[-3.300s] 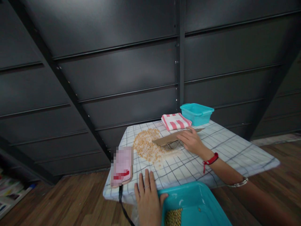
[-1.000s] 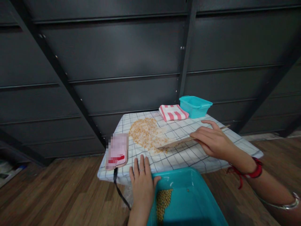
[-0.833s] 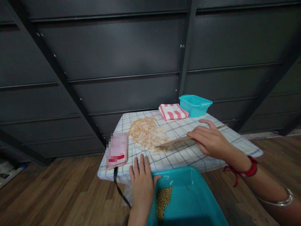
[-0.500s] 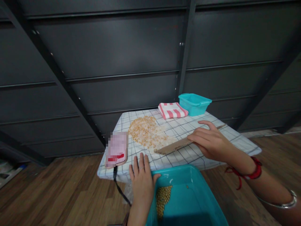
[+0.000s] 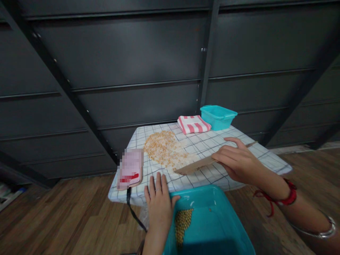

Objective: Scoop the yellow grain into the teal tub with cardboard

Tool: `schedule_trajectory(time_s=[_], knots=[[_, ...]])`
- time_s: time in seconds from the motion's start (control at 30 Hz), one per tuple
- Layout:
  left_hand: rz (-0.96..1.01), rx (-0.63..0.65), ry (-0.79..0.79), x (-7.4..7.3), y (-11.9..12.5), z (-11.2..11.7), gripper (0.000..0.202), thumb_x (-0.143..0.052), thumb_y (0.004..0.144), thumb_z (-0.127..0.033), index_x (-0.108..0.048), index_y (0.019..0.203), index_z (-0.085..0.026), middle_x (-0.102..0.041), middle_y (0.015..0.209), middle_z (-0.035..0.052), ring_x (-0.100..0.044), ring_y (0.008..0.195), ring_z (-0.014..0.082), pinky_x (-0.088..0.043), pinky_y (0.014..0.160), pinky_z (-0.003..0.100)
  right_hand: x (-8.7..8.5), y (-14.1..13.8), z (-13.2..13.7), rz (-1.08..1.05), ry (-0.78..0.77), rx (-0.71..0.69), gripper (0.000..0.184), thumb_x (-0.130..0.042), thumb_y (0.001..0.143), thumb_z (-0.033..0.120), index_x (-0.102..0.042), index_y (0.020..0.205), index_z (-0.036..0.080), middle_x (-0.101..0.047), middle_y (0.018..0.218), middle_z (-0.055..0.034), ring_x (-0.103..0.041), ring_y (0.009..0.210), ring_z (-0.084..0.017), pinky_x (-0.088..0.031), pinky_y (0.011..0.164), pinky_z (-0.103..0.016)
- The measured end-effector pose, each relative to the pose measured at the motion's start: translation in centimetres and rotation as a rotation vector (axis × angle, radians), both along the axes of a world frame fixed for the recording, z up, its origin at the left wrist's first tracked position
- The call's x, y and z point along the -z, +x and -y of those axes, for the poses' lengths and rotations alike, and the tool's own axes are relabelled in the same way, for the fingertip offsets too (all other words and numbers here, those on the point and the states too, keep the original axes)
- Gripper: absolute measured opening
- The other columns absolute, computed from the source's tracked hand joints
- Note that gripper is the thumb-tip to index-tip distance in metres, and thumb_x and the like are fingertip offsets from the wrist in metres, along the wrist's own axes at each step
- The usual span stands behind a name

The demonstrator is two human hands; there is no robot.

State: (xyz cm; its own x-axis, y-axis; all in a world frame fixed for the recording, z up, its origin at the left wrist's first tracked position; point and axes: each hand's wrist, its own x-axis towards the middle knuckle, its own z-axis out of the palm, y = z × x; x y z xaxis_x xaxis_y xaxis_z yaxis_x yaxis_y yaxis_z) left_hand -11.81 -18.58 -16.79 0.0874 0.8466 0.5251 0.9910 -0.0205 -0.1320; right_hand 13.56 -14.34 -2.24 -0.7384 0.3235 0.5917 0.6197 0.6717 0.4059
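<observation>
In the head view, my right hand (image 5: 236, 159) grips a flat strip of cardboard (image 5: 195, 165). The strip's left end rests at the near edge of a spread pile of yellow soybeans (image 5: 154, 147) mixed with white grains (image 5: 168, 152) on the checked cloth. My left hand (image 5: 159, 205) lies flat with fingers outstretched on the table's near edge, its thumb at the rim of a large teal basin (image 5: 225, 212). Inside the basin, on its left side, is a heap of soybeans (image 5: 183, 225).
A checked tablecloth (image 5: 212, 141) covers the small table. At its back sit a folded pink-and-white striped towel (image 5: 194, 124) and a small turquoise basket (image 5: 218, 117). A pink phone (image 5: 131, 166) with a dark strap (image 5: 134, 212) lies at left. Dark wall panels (image 5: 132, 53) stand behind.
The whole view has shifted slightly, so everything appears a little further left. Both hands, the cardboard strip and the pile look otherwise almost the same.
</observation>
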Motion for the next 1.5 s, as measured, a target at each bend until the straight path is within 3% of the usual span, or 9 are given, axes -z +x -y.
schedule_trajectory(time_s=[0.47,0.73,1.07,1.5], knots=[[0.049,-0.023,-0.015,-0.2,0.4,0.0,0.06,-0.056,0.079,-0.048,-0.053,0.127,-0.013,-0.052,0.136,0.0183,-0.044,0.125,0.0365,-0.037,0.1,0.055,0.8,0.9,0.2,-0.005,0.0,0.027,0.031,-0.038,0.071,-0.002,-0.054,0.086,0.02,-0.064,0.068,0.0011,-0.057,0.066,-0.014,-0.035,0.091,-0.04],[0.079,-0.013,-0.039,-0.2,0.4,0.1,0.059,-0.053,0.081,-0.047,-0.051,0.129,-0.012,-0.051,0.136,0.0201,-0.043,0.126,0.0371,-0.035,0.101,0.056,0.5,2.4,1.2,-0.052,-0.053,-0.017,0.034,-0.038,0.072,-0.002,-0.049,0.095,0.02,-0.066,0.077,0.0002,-0.06,0.069,-0.015,-0.035,0.092,-0.043],[0.092,-0.004,-0.035,-0.1,0.4,0.1,0.062,-0.057,0.079,-0.046,-0.05,0.129,-0.01,-0.051,0.136,0.0205,-0.042,0.126,0.038,-0.034,0.101,0.057,0.4,1.9,1.7,0.001,-0.045,-0.015,0.038,-0.038,0.069,-0.006,-0.048,0.096,0.019,-0.065,0.075,-0.0011,-0.059,0.067,-0.015,-0.036,0.091,-0.044],[0.134,0.008,-0.046,0.0,0.0,0.0,0.062,-0.054,0.081,-0.046,-0.048,0.131,-0.011,-0.049,0.137,0.0205,-0.04,0.129,0.0377,-0.033,0.103,0.057,0.3,3.7,3.2,-0.042,-0.037,-0.021,0.032,-0.041,0.079,0.0,-0.052,0.1,0.022,-0.067,0.077,-0.0018,-0.062,0.068,-0.016,-0.041,0.091,-0.046]])
